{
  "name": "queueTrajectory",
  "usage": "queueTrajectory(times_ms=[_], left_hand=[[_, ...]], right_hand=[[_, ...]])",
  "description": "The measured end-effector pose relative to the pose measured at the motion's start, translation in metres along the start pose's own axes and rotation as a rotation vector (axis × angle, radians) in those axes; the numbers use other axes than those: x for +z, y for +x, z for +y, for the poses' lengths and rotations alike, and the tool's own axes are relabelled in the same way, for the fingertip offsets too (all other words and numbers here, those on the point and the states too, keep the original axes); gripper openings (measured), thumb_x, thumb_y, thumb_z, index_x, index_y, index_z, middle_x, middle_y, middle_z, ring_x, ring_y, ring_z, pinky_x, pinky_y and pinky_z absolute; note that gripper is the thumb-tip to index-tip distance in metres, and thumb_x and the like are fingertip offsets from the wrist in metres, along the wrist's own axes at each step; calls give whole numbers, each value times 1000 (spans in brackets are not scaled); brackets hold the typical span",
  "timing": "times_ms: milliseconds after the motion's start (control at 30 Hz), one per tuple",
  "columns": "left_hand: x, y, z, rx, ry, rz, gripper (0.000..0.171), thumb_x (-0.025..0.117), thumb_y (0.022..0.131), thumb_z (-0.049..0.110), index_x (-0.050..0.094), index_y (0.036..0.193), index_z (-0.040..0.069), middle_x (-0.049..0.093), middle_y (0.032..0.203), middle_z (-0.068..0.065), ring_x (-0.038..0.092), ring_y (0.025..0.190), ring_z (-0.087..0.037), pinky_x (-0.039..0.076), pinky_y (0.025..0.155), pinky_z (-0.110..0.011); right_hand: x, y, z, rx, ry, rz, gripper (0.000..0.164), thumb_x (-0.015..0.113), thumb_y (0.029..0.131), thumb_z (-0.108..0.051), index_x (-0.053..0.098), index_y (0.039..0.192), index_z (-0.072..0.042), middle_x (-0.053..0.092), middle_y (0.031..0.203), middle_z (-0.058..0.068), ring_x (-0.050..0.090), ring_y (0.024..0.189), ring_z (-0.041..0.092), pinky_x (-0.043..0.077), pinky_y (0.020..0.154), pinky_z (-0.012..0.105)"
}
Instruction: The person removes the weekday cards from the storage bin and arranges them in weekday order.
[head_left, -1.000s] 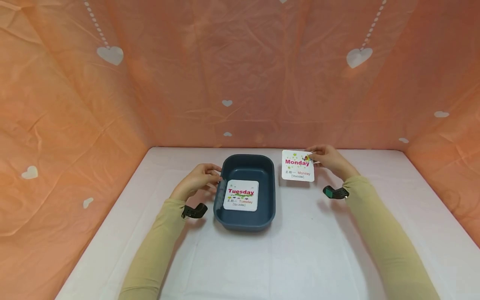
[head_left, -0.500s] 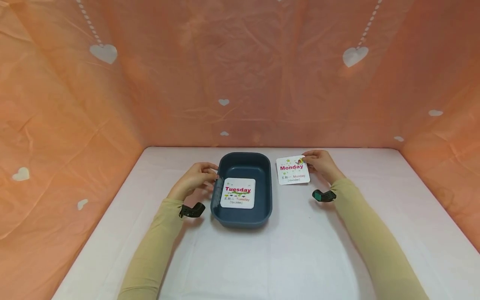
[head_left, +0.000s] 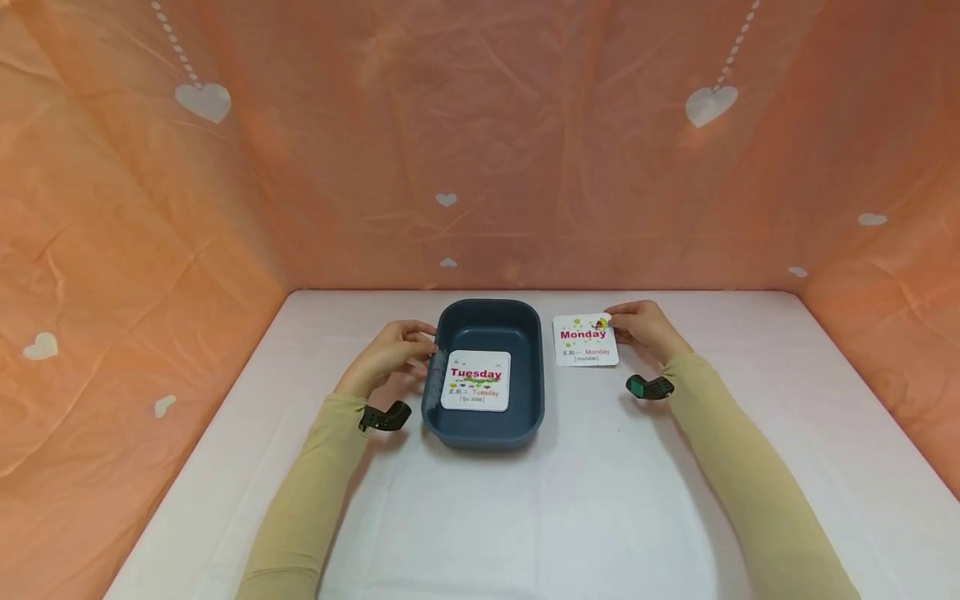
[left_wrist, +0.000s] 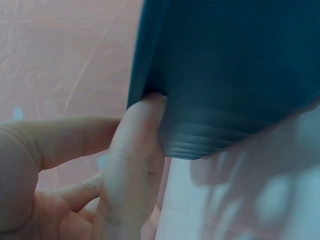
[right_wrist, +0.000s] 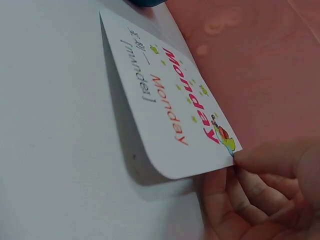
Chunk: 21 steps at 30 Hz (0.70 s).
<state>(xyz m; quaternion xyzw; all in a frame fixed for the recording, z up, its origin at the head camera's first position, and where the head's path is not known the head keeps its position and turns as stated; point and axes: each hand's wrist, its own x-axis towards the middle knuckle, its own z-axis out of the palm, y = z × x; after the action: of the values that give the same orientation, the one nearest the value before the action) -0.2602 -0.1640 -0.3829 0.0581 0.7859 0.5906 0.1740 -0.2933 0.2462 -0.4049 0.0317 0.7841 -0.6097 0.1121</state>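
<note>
A dark blue plastic tub point(head_left: 487, 436) stands on the white tabletop, with a white square "Tuesday" card point(head_left: 477, 398) lying inside it. At the tub's left side is my left hand point(head_left: 393, 354); the left wrist view has its thumb point(left_wrist: 137, 135) just under the rim, against the outer wall, and a finger reaching the rim's edge. My right hand point(head_left: 645, 327) pinches the upper right corner of a white "Monday" card point(head_left: 585, 354) between thumb and fingers. That card, to the right of the tub, is held tilted close over the table, its shadow beneath it in the right wrist view.
An orange cloth point(head_left: 495, 167) with white hearts hangs behind the table and along both sides. White cloth covers the tabletop point(head_left: 480, 517). Each wrist wears a black band, the left band point(head_left: 386, 417) near the tub and the right band point(head_left: 650, 387) below the Monday card's level.
The right hand has brought the Monday card lower, down toward the table, over the last second. The left hand stays at the tub's rim. The whole view has shifted slightly.
</note>
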Motion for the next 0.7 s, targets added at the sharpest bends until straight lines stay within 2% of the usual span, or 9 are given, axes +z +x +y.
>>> queueTrajectory(times_ms=[333,533,700], left_hand=[[-1,2,-1,-11,-4,11,38,59,91,3,49,127,-7,63,93,-12,64,72,-18,56,66,-43],[-1,0,0,-31,-8,21,38,60,91,5,50,127,-4,62,99,-15,65,72,-21,55,72,-46],[-2,0,-2,-32,-5,22,39,61,91,4,50,127,-5,62,98,-15,64,70,-20,55,72,-46]], right_hand=[[2,2,5,25,7,72,37,50,95,2,46,128,17,48,127,33,60,91,14,52,79,23],[6,1,2,27,-122,135,34,53,94,-1,52,125,13,53,123,30,60,93,20,53,73,21],[7,1,0,19,-185,140,33,54,94,-1,53,124,12,55,120,30,61,93,23,53,74,23]])
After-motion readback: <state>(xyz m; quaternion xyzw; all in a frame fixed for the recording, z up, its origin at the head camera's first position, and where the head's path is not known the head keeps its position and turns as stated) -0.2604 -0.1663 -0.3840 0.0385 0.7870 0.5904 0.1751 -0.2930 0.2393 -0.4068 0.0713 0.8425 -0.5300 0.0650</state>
